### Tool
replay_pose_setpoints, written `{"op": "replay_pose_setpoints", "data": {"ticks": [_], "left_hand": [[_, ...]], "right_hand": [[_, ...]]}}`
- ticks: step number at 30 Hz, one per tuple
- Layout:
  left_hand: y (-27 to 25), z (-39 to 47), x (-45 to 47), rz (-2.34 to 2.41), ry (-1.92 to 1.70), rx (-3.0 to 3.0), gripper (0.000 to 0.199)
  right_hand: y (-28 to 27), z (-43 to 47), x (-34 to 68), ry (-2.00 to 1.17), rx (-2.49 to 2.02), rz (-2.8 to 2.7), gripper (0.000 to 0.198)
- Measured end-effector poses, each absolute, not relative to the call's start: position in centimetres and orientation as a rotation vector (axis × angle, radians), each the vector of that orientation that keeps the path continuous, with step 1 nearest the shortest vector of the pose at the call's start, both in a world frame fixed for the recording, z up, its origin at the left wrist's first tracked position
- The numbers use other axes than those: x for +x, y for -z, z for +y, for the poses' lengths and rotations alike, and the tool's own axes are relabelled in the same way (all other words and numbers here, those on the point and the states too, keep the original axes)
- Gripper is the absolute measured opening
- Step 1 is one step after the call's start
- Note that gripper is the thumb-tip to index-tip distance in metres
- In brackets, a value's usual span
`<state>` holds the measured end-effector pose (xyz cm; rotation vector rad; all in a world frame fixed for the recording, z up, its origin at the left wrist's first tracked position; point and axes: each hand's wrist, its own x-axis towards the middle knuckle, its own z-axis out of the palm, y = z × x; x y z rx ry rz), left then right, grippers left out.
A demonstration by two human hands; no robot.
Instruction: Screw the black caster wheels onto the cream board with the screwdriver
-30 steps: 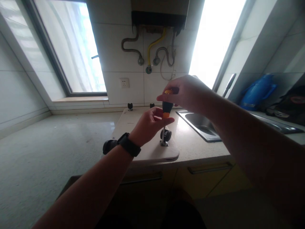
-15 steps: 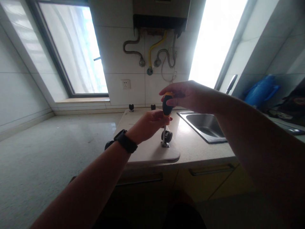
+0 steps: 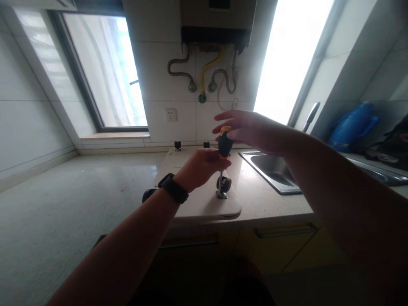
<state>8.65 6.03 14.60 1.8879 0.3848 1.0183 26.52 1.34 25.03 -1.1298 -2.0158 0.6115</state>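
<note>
A screwdriver (image 3: 225, 144) with a dark and yellow handle stands nearly upright. Its shaft runs down to the metal plate of a black caster wheel (image 3: 224, 184) at the near right corner of a pale board (image 3: 194, 208). Around the lower end of the handle, the fingers of my left hand (image 3: 205, 165) are closed. My right hand (image 3: 244, 129) grips the handle's upper part from the right, its thumb on the near side and its other fingers fairly straight. More casters (image 3: 177, 145) stand on the board's far edge, and another sits at its near left, partly behind my wrist. The screw is too small to make out.
The board lies on a pale countertop (image 3: 105, 187), close to its front edge. A steel sink (image 3: 274, 168) is on the right, with a blue jug (image 3: 352, 127) behind it. Drawers with handles (image 3: 285, 230) are below. A water heater (image 3: 218, 21) with pipes hangs above.
The fingers of my right hand have straightened and loosened around the screwdriver handle. The screwdriver stays at the same caster. The whole view has shifted slightly downward and to the right.
</note>
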Motion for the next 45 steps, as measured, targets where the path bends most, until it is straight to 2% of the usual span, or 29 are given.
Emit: {"op": "replay_pose_setpoints", "data": {"ticks": [2, 5, 10, 13, 15, 18, 20, 22, 24, 29, 32, 34, 38, 40, 42, 45], "left_hand": [[-14.6, 6.3, 8.5, 0.328, -0.954, 1.825, 0.016], [-14.4, 6.1, 8.6, 0.312, -0.942, 1.779, 0.022], [-14.1, 4.6, 9.9, 0.669, -1.286, 1.789, 0.054], [-13.9, 4.2, 10.5, 0.699, -1.393, 1.783, 0.045], [-13.9, 4.3, 10.6, 0.646, -1.382, 1.76, 0.038], [-14.0, 4.9, 10.3, 0.579, -1.342, 1.748, 0.031], [-14.1, 5.4, 10.0, 0.491, -1.267, 1.784, 0.023], [-14.1, 5.7, 9.8, 0.382, -1.158, 1.785, 0.02], [-13.9, 5.8, 9.7, 0.33, -1.098, 1.737, 0.024], [-12.9, 5.0, 9.2, 0.555, -1.152, 1.765, 0.039], [-12.5, 4.4, 8.8, 0.613, -1.133, 1.773, 0.041], [-12.5, 4.3, 8.6, 0.62, -1.139, 1.779, 0.038], [-12.4, 4.6, 8.5, 0.598, -1.142, 1.801, 0.029], [-12.4, 4.8, 8.5, 0.573, -1.122, 1.793, 0.027], [-12.3, 4.9, 8.6, 0.55, -1.091, 1.795, 0.026], [-12.2, 4.7, 8.7, 0.576, -1.054, 1.837, 0.024]], "right_hand": [[-25.1, 1.2, 27.0, -0.65, -1.111, -2.035, 0.046], [-24.9, 1.2, 26.7, -0.484, -1.213, -1.973, 0.037], [-24.0, 1.2, 25.1, -0.045, -1.386, -1.764, 0.037], [-23.6, 1.2, 24.8, 0.135, -1.394, -1.732, 0.04], [-23.5, 1.3, 25.3, -0.015, -1.314, -1.763, 0.038], [-23.4, 1.6, 26.7, -0.631, -1.014, -1.853, 0.041], [-23.2, 2.0, 27.6, -0.886, -0.881, -1.892, 0.049], [-23.1, 2.2, 28.1, -0.835, -0.911, -1.912, 0.044], [-23.0, 2.2, 28.0, -0.631, -1.033, -1.877, 0.04], [-22.7, 1.8, 26.4, -0.079, -1.323, -1.734, 0.052], [-22.5, 1.6, 25.6, 0.044, -1.333, -1.743, 0.057], [-22.6, 1.7, 25.7, -0.038, -1.302, -1.793, 0.054], [-23.2, 1.8, 26.9, -0.772, -0.998, -1.974, 0.05], [-23.5, 1.8, 27.6, -0.982, -0.859, -2.01, 0.05], [-23.5, 2.0, 28.0, -0.926, -0.869, -2.011, 0.047], [-23.1, 2.2, 27.6, -0.527, -1.085, -1.942, 0.042]]}}
